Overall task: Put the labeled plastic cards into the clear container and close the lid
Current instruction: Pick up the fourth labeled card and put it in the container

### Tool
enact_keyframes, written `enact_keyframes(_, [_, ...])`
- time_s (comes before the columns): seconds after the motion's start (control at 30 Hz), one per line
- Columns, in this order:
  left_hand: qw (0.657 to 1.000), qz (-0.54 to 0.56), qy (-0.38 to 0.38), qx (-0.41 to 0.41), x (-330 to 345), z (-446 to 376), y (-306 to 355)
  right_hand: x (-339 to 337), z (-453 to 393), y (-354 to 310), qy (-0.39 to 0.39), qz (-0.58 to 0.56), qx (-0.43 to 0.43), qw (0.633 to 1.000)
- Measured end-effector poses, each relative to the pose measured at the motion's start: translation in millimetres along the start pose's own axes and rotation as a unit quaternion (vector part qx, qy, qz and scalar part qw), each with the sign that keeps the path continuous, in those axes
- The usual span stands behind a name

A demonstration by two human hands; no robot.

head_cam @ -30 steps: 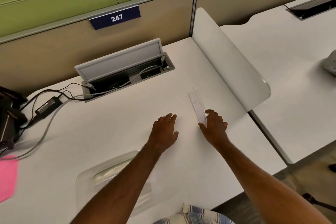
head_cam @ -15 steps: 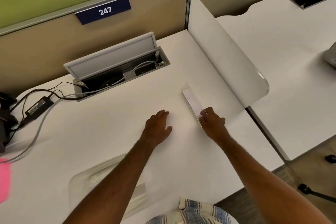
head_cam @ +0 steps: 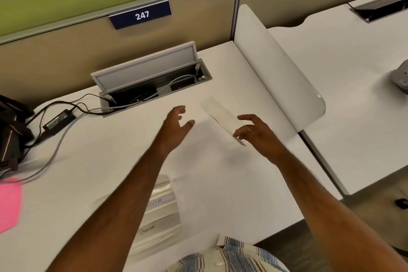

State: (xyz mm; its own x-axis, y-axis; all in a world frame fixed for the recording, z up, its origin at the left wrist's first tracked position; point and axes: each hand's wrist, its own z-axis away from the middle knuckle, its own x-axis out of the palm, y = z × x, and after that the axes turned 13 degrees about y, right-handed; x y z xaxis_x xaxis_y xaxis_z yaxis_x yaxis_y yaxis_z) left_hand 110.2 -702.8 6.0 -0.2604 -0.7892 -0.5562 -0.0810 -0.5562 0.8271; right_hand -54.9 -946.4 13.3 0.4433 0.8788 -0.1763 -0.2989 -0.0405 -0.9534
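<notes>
On the white desk (head_cam: pixel 220 194), toward its right side and close to the curved white divider panel (head_cam: pixel 278 77), a long, narrow plastic card (head_cam: pixel 220 116) is raised at a slant. The right hand (head_cam: pixel 258 134) supports its near end with loosely curled fingers; whether the grip is a true pinch or only a light touch cannot be told, because the card is translucent and its near end merges with the fingers. The left hand (head_cam: pixel 174 126) hovers just left of the card with fingers spread and relaxed, holding nothing.

The clear container (head_cam: pixel 163 216) sits near the front edge of the desk, partly hidden under the left forearm. Cards with handwritten labels show through its wall. Whether its lid is on or off cannot be determined.

Handling judgement: the card appears thin, light and fairly stiff, with smooth faces that are likely to slip. Being long, it will tend to droop or swing if held at one end only. A pinch across the narrow width, thumb on one face and fingers on the other, nearer the middle, should give better control. The free left hand is well placed to steady the far end.

An open cable tray (head_cam: pixel 152 81) lies at the back of the desk.
</notes>
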Motion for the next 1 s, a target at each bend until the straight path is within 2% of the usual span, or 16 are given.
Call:
enact_keyframes(0.27, [0.999, 0.024, -0.005, -0.031, -37.0, 11.3, 7.0, 12.4, 12.8, -25.5, -0.123, -0.109, 0.074, 0.984])
enact_keyframes(0.43, [0.994, 0.089, -0.002, -0.070, -57.8, 32.0, 1.8, 27.9, 21.4, -31.9, -0.179, -0.208, 0.141, 0.951])
enact_keyframes(0.67, [0.969, 0.218, 0.030, -0.113, -92.4, 53.3, -14.9, 53.1, 35.7, -39.4, -0.194, -0.254, 0.177, 0.931])
enact_keyframes(1.0, [0.945, 0.265, 0.118, -0.149, -133.8, 90.8, -45.9, 93.1, 58.4, -42.2, -0.196, -0.196, 0.185, 0.943])
